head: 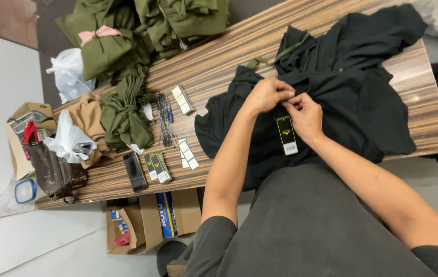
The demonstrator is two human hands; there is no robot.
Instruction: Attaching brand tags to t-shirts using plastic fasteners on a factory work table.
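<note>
On the table (229, 56), both hands pinch a crumpled black garment (363, 97) above its hanging tag (287, 135).

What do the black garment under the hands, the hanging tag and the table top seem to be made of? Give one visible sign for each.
Black garment: soft matt fabric, probably knit cotton; it creases and drapes.
Tag: stiff card, likely printed and slightly glossy; it lies flat with sharp edges.
Table top: wood or wood-look laminate, smooth; striped grain with a faint sheen.

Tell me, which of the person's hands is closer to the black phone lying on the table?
Left. The left hand pinches the black garment on the side toward the black phone; the right hand sits just beyond it, farther from the phone.
</note>
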